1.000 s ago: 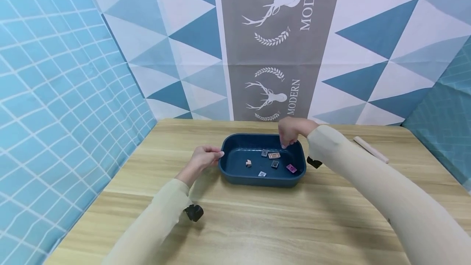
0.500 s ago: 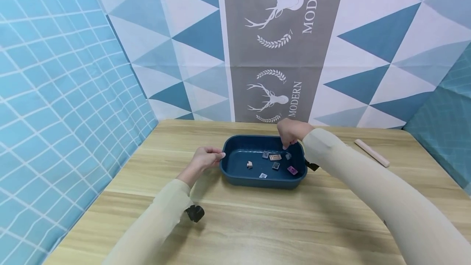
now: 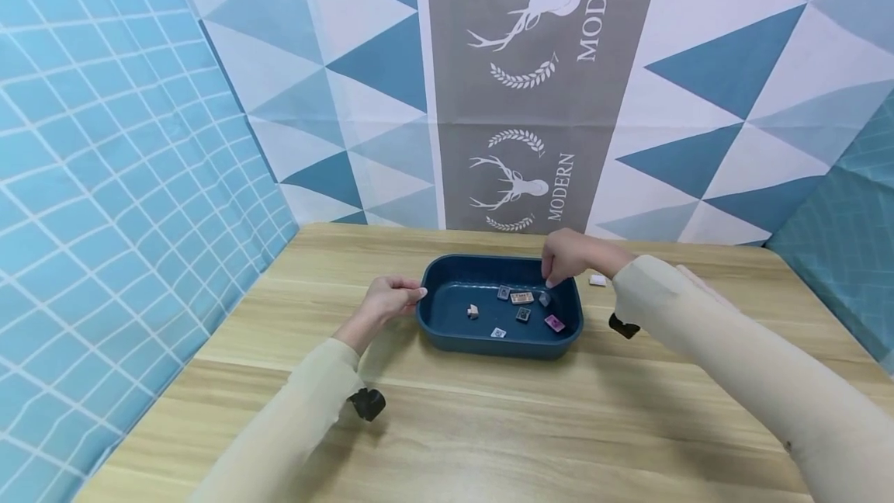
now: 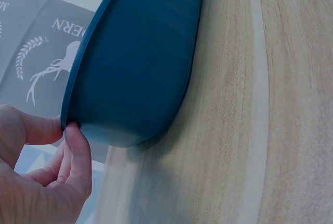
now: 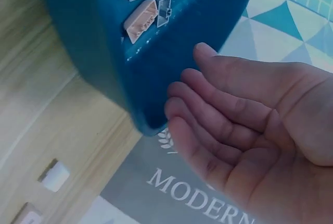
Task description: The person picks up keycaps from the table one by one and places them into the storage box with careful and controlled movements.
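Observation:
A dark blue rectangular tray [image 3: 499, 345] with rounded corners stands on the wooden table. My left hand [image 3: 387, 300] pinches its left rim between thumb and fingers, plain in the left wrist view too. My right hand [image 3: 569, 252] hangs over the tray's back right corner. Its fingers [image 5: 208, 125] are loosely curled and hold nothing. Several small moulded pieces lie scattered in the tray: a tan one [image 3: 521, 297], a magenta one [image 3: 555, 323], a bluish-grey one [image 3: 545, 299] below the right fingertips, a beige one [image 3: 472, 311] and a pale one [image 3: 498, 332].
Just right of the tray, a small white piece [image 3: 597, 280] lies on the table [image 3: 447, 425]. A pale bar [image 3: 704, 286] farther right is partly hidden behind the right sleeve. A patterned cloth [image 3: 503, 107] hangs behind the table, and a blue checked one [image 3: 126, 177] along the left.
The bluish-grey piece has come into view in the tray. My right hand then moved slightly right, and the white piece on the table now shows. My left hand stays on the rim.

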The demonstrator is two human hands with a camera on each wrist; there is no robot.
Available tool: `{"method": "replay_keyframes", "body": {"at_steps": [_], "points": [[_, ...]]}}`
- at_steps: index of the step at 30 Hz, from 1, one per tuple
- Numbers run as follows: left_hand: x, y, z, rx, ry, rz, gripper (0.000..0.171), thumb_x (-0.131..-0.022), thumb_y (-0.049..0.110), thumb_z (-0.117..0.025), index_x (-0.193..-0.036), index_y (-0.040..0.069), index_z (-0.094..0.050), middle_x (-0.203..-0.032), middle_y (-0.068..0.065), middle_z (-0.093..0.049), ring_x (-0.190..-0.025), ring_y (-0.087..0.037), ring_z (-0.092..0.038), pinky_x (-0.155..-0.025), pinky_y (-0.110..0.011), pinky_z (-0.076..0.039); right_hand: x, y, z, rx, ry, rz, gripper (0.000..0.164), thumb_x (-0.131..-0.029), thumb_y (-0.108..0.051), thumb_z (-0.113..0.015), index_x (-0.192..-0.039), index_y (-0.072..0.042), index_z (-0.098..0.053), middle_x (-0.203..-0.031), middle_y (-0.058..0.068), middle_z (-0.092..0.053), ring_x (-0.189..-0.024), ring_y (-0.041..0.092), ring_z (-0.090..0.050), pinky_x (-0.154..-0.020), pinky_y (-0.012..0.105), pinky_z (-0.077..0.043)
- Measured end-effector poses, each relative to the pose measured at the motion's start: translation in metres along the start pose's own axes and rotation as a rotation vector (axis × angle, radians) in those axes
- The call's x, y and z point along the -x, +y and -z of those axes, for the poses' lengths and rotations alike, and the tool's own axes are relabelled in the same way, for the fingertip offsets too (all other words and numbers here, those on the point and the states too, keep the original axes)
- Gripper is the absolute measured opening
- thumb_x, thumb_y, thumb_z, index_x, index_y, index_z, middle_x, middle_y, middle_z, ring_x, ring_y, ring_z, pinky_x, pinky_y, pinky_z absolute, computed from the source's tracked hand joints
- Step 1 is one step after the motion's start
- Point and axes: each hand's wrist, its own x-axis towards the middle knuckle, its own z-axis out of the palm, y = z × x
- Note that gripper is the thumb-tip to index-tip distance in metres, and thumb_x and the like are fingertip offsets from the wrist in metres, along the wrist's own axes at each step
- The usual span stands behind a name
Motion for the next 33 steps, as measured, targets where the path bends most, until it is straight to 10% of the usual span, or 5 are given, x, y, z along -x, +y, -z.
{"method": "replay_keyframes", "body": {"at_steps": [20, 33], "points": [[0.003, 0.004, -0.002, -0.044, 0.009, 0.016, 0.024, -0.091, 0.013, -0.065, -0.111, -0.001, -0.063, -0.100, -0.007, -0.061, -0.075, -0.008, -0.059, -0.078, -0.023, -0.057, 0.029, 0.060, -0.023, -0.295, 0.274, 0.038, 0.014, -0.088, -0.014, -0.069, -0.095, -0.002, -0.072, -0.089, 0.011, -0.073, -0.082, 0.021, -0.068, -0.076, 0.039, -0.059], [0.003, 0.005, -0.002, -0.068, 0.012, 0.015, 0.024, -0.091, 0.013, -0.065, -0.111, -0.001, -0.063, -0.099, -0.007, -0.061, -0.075, -0.008, -0.059, -0.074, -0.020, -0.056, 0.031, 0.080, -0.040, -0.369, 0.310, 0.014, 0.017, -0.087, -0.013, -0.070, -0.095, 0.002, -0.071, -0.091, 0.017, -0.073, -0.082, 0.024, -0.069, -0.077, 0.041, -0.059]]}}
